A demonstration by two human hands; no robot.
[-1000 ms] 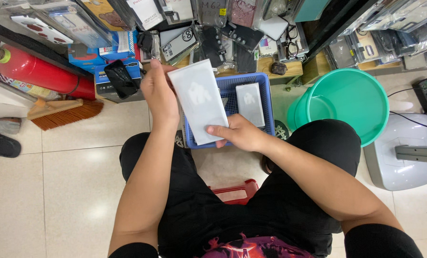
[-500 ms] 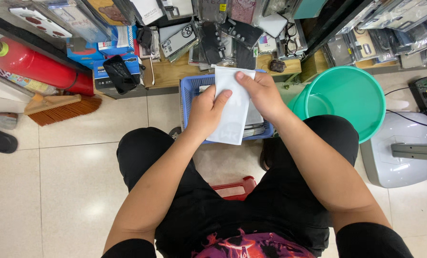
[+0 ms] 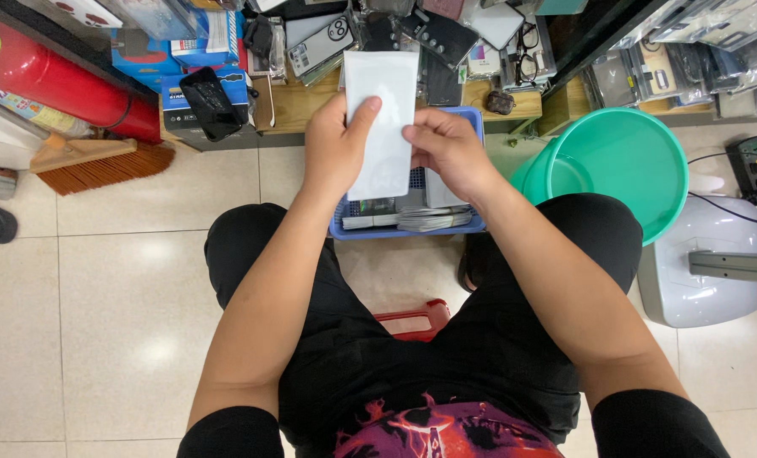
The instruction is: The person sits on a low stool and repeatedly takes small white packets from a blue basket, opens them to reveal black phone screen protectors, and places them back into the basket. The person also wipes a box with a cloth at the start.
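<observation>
Both hands now pinch the white flat packet point(image 3: 383, 119), left hand point(image 3: 334, 144) at 9 o'clock, right hand point(image 3: 448, 148) at 3, raised upright above the blue basket point(image 3: 477, 222) from its earlier lower tilt.

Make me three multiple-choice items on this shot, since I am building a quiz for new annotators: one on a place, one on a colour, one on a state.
1. Where is the blue basket?
A. On the floor between the knees
B. Inside the bucket
C. On the broom

2. What colour is the bucket?
A. Red
B. Green
C. White

3. How is the white packet held?
A. Lying flat in the basket
B. Pinched by the right hand alone
C. Held up by both hands

Answers:
1 A, the basket sits on the tiles just ahead of the person's knees, under the hands.
2 B, the bucket at the right is teal green.
3 C, the left hand grips its left edge with the thumb on its face, and the right hand grips its right edge, above the basket.
</observation>
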